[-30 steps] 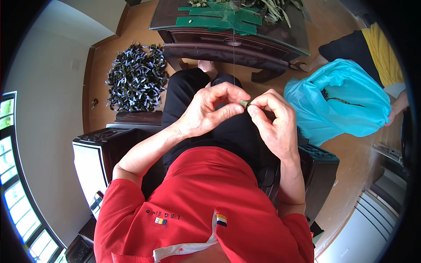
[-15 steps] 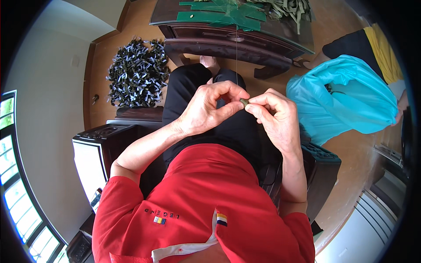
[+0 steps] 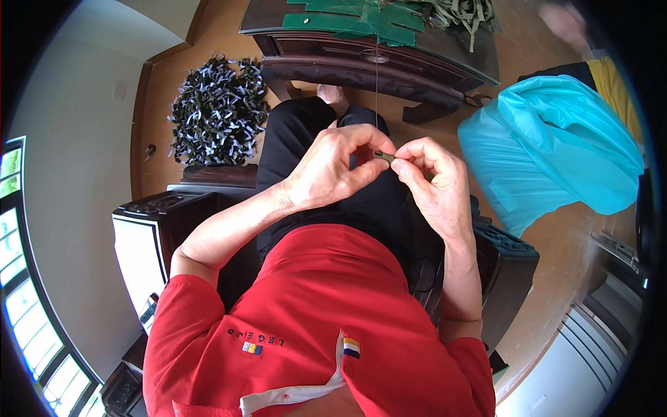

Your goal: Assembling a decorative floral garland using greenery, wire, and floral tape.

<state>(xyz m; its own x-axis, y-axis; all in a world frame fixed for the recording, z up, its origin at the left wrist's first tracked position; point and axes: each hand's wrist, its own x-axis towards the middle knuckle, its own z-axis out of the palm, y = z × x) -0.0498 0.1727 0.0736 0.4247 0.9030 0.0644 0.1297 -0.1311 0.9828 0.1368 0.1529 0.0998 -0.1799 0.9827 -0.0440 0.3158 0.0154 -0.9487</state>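
Above my lap, a small folded olive-green strip of fabric [image 3: 384, 157] is pinched between both hands. My left hand [image 3: 330, 170] grips its left end with thumb and forefinger, the other fingers curled. From the right, my right hand [image 3: 436, 184] pinches the other end the same way, fingertips almost touching the left ones. A thin thread [image 3: 376, 83] runs taut from the table edge down to my left fingers. Where it meets the strip is hidden by the fingers.
Ahead stands a dark wooden table [image 3: 306, 47] with green tape [image 3: 326, 21] and loose olive strips [image 3: 474, 14]. A pile of dark green and pale pieces [image 3: 217, 111] lies on the floor at left. At right is a turquoise plastic bag [image 3: 542, 139], with another person's blurred hand [image 3: 564, 24] beyond.
More of the strip shows between my fingertips now, and my hands have barely shifted. The turquoise bag's opening has folded over, and the other person's hand has moved from its side to the far right.
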